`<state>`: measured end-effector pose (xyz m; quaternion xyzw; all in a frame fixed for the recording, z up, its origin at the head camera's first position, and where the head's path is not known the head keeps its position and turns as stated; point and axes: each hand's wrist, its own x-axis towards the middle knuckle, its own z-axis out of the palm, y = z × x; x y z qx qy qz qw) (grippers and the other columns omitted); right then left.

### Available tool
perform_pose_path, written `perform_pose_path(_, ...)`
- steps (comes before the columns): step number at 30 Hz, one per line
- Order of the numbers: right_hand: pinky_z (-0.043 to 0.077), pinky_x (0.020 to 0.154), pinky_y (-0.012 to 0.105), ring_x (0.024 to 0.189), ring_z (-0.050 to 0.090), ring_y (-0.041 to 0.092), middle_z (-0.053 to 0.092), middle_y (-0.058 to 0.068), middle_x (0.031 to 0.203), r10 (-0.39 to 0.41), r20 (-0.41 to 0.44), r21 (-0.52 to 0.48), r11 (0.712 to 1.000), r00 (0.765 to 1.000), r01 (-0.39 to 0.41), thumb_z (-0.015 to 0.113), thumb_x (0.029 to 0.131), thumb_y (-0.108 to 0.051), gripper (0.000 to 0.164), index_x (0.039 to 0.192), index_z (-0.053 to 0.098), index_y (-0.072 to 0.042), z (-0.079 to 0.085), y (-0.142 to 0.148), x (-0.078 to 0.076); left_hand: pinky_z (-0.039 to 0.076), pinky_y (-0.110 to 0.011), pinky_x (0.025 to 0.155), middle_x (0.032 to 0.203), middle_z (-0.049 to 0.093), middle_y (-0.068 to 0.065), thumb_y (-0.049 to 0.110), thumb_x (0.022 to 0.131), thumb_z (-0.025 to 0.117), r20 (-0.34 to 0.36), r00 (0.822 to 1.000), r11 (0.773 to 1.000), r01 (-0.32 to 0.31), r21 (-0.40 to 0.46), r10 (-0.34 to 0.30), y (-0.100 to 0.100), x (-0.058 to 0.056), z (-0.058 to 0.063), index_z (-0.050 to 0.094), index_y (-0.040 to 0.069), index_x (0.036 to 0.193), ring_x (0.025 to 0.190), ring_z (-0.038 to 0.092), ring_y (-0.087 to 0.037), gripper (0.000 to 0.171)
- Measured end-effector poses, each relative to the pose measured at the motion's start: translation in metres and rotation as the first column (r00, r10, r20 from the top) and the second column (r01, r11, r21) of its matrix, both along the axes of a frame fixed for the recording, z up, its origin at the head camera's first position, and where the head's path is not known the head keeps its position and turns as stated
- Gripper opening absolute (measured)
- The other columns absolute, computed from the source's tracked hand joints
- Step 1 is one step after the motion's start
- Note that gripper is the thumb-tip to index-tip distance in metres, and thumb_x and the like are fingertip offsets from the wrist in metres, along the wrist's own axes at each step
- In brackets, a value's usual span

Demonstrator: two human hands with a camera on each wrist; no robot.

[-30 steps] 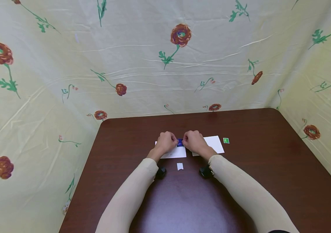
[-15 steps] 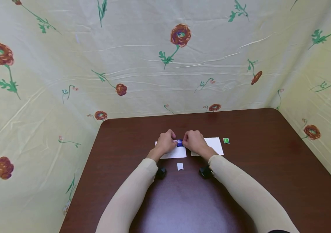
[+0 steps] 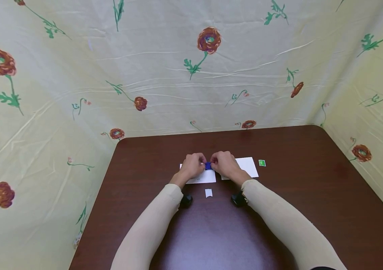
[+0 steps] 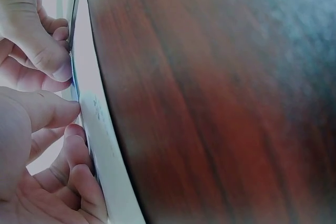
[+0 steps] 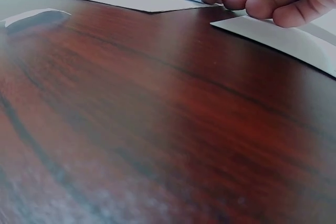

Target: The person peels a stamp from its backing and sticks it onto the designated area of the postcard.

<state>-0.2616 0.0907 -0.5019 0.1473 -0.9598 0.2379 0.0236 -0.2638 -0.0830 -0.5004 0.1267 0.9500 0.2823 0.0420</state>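
Note:
A small blue stamp (image 3: pixel 208 165) lies at the upper right part of a white envelope-like paper (image 3: pixel 201 177), between my two hands. My left hand (image 3: pixel 192 165) pinches the stamp's left edge with thumb and curled fingertips. On the opposite edge, thumb and fingertips of my right hand (image 3: pixel 226 165) hold it too. In the left wrist view faint writing runs on the paper (image 4: pixel 102 119), and both thumbs nearly meet over its edge. From the right wrist, only a thin blue sliver of the stamp shows under the fingers, close over the paper (image 5: pixel 149 4).
Partly under my right hand lies a second white paper (image 3: pixel 248 166). A green stamp with a pale border (image 3: pixel 262 162) is to its right. Nearer me sits a small curled white slip (image 3: pixel 208 193). The brown table (image 3: pixel 279 210) meets a flowered curtain (image 3: pixel 164 75) behind.
My left fingertips lifted briefly off the blue stamp, then came back down to its edge. The second paper shifted slightly under my right hand, which stayed at the stamp.

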Motion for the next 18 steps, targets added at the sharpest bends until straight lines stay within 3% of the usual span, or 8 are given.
perform_pose_path(8,0.047,0.065,0.03,0.071,0.056,0.017,0.064,-0.004,0.074,0.045,0.015,0.025,0.999,0.999,-0.046,0.073,0.088,-0.022,0.006,0.09,0.075,-0.017,0.0013,0.0031,-0.002,0.046,-0.03,0.061,0.083,0.063,-0.003,0.014,0.089,0.071,0.02,1.0,1.0,0.008,-0.019,-0.008,0.001,0.0002,-0.0004,0.067,0.015,0.099,0.072,0.058,-0.02,0.011)
perform_pose_path(18,0.047,0.068,0.031,0.075,0.055,0.017,0.063,-0.003,0.077,0.147,0.058,0.068,0.986,0.987,-0.15,0.075,0.088,-0.024,0.019,0.104,0.073,-0.014,0.0053,0.0078,-0.0045,0.049,-0.031,0.067,0.088,0.062,-0.003,0.02,0.088,0.073,0.034,0.999,0.998,0.022,-0.062,-0.02,0.0014,0.0014,0.0011,0.067,0.015,0.107,0.079,0.059,-0.021,0.021)
